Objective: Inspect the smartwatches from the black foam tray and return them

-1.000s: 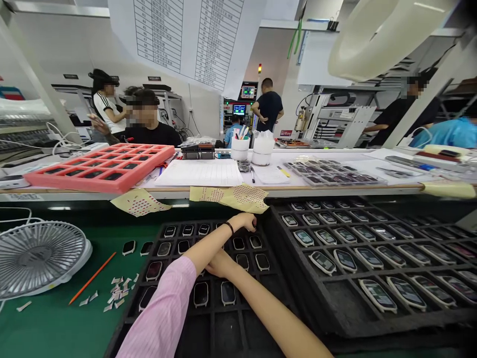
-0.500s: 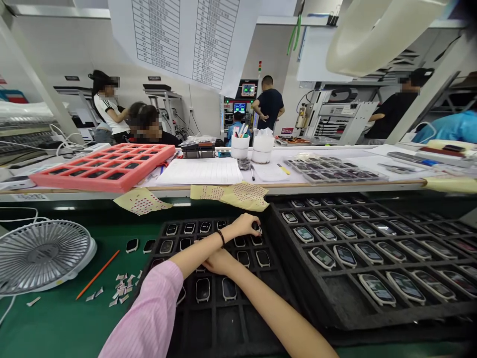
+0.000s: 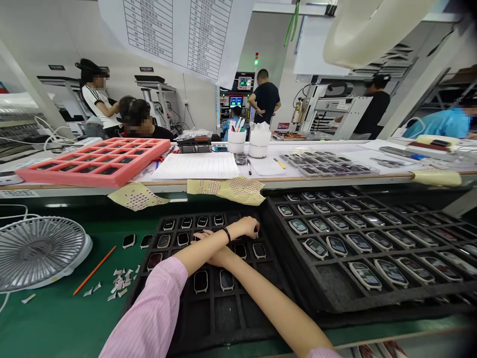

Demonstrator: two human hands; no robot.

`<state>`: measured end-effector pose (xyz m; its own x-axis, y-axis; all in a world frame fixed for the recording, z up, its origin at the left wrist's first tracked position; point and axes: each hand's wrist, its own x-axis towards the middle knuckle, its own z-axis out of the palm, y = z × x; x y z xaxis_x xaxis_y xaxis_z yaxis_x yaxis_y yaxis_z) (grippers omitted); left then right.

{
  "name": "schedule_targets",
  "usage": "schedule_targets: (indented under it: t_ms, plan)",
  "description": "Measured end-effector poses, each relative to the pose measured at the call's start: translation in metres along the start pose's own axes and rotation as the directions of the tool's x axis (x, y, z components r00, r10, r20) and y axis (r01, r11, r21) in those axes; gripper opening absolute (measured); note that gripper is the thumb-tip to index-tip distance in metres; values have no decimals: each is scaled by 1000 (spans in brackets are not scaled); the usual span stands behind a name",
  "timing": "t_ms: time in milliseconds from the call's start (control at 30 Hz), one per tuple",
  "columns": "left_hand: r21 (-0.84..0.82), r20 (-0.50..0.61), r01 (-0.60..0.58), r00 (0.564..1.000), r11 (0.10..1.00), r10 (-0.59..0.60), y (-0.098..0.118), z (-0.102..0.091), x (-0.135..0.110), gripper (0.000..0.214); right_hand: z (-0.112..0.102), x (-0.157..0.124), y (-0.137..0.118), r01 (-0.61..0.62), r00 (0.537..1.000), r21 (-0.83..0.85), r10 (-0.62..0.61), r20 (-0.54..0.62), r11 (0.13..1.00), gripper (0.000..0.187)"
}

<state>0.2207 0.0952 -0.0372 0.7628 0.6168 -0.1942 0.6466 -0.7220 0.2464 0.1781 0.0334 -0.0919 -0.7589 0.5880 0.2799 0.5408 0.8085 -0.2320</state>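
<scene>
My arms cross over a black foam tray (image 3: 224, 314) of square watches in compartments. My left hand (image 3: 248, 227), a dark band on its wrist, reaches to the tray's far right corner. Its fingers are closed on a watch (image 3: 257, 230), of which only a dark edge shows. Beneath the left forearm, my right hand (image 3: 217, 255) lies over the middle columns. Its visible fingers stretch out over a compartment; the forearm covers the rest of it. Nearest the hands are a watch (image 3: 259, 250) to the right and another watch (image 3: 183, 239) to the left.
A second black tray (image 3: 330, 286) of watches stands right. Left are a fan (image 3: 40, 253), an orange stick (image 3: 95, 271), two loose watches and several small scraps (image 3: 121, 282). A shelf above carries a pink foam tray (image 3: 93, 159), papers and a clear tray (image 3: 328, 163). People are beyond.
The view has shifted slightly. My left hand sits lower into the far right corner with the watch. More of my right hand's fingers show above the left forearm.
</scene>
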Motion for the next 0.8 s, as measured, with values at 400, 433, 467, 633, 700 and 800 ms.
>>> schedule_targets:
  t_ms: [400, 433, 467, 633, 700, 800]
  plan:
    - [-13, -168, 99, 981, 995, -100, -27, -23, -50, 40, 11, 0, -9, 177, 973, -247, -207, -101, 953, 22]
    - [-7, -142, 101, 985, 995, -101, -30, -23, -52, 39, 11, 0, -10, 190, 971, -244, -219, -100, 951, 21]
    - [0, -114, 101, 988, 995, -100, -32, -22, -54, 39, 12, 0, -11, 204, 968, -242, -232, -96, 949, 21]
    - [33, -29, 115, 993, 993, -114, -32, -7, -51, 51, 16, 0, -11, 234, 965, -224, -254, -65, 946, 23]
    - [38, -37, 133, 991, 990, -132, -30, -2, -50, 62, 17, 0, -9, 232, 966, -206, -250, -64, 951, 25]
    - [15, -81, 139, 987, 990, -137, -29, 3, -53, 66, 18, -1, -9, 227, 969, -156, -239, -68, 961, 25]
